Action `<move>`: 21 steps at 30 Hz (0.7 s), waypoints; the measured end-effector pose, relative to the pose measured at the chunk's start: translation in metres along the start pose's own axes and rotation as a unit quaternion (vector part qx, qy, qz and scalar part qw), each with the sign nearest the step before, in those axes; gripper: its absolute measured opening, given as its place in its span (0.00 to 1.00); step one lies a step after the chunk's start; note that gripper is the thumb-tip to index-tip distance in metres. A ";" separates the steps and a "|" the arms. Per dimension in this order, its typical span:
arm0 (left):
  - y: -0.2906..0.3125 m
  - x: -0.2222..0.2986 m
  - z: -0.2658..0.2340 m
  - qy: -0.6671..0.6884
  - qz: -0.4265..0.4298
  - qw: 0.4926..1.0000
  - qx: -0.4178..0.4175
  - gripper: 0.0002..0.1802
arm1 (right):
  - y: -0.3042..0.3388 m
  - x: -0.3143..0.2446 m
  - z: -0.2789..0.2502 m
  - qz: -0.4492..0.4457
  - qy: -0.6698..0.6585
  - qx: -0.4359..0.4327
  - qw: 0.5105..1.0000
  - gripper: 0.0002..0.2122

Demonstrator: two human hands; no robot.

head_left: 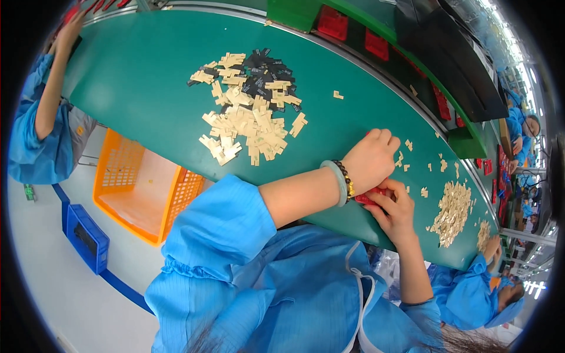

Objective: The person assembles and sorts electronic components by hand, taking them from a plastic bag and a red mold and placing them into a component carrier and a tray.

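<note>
My two hands meet over a small red plastic part [369, 196] near the front edge of the green table. Thumb and fingers of my right hand [399, 213] grip its near end. My left hand [371, 157] is curled over the far side, its fingertips hidden; a speck of red shows past its knuckles. To the left lies a pile of flat cream-coloured cut pieces [250, 120], mixed with black ones [268, 76] at its far side. Right of my hands is a heap of small cream pieces [452, 212], with several loose ones scattered around it.
An orange crate [109, 197] stands below the table at left, beside a blue bin [87, 238] on the floor. Along the far edge runs a green-framed rack [376, 17] holding red trays [333, 22]. Co-workers in blue sit at both ends of the green table [147, 70].
</note>
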State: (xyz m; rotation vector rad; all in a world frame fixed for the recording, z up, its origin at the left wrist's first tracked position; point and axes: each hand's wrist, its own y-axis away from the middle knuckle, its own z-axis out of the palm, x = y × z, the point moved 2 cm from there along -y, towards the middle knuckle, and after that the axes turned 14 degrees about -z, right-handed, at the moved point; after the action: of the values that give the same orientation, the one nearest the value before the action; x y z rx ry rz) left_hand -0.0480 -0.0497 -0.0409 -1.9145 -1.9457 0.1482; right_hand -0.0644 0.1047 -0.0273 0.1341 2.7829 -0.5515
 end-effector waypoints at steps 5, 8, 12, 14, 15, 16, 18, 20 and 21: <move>-0.002 -0.011 -0.001 0.063 -0.033 0.997 0.032 0.11 | -0.002 0.005 -0.004 -0.050 0.026 0.000 0.998 0.12; -0.004 -0.018 -0.028 0.167 -0.051 0.970 0.169 0.13 | -0.004 0.021 -0.013 -0.078 0.053 0.029 0.995 0.13; 0.016 -0.009 -0.051 0.274 0.105 0.909 0.298 0.14 | -0.064 0.078 0.002 -0.051 0.132 0.101 0.985 0.12; 0.024 -0.005 -0.050 0.257 0.080 0.932 0.243 0.14 | -0.149 0.094 0.005 -0.147 0.170 0.157 0.962 0.11; 0.022 0.002 -0.050 0.252 0.068 0.946 0.194 0.14 | -0.178 0.116 -0.003 -0.118 0.188 0.139 0.965 0.14; 0.024 0.004 -0.056 0.252 0.076 0.946 0.190 0.14 | -0.195 0.131 -0.005 -0.089 0.199 0.123 0.968 0.17; 0.032 -0.011 -0.067 0.192 0.005 0.981 0.034 0.11 | -0.212 0.124 0.023 -0.101 0.232 0.072 0.965 0.26; 0.035 -0.051 -0.074 0.149 -0.060 0.987 -0.002 0.06 | -0.212 0.131 0.041 -0.130 0.266 0.058 0.953 0.31; 0.034 -0.078 -0.079 0.122 -0.090 0.988 0.008 0.07 | -0.214 0.141 0.043 -0.076 0.276 0.076 0.955 0.29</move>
State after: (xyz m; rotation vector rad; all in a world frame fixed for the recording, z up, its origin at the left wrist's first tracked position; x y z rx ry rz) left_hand 0.0098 -0.1402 0.0035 -1.6489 -1.9305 -0.1168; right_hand -0.2183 -0.1045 -0.0326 0.1223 3.3088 -0.8838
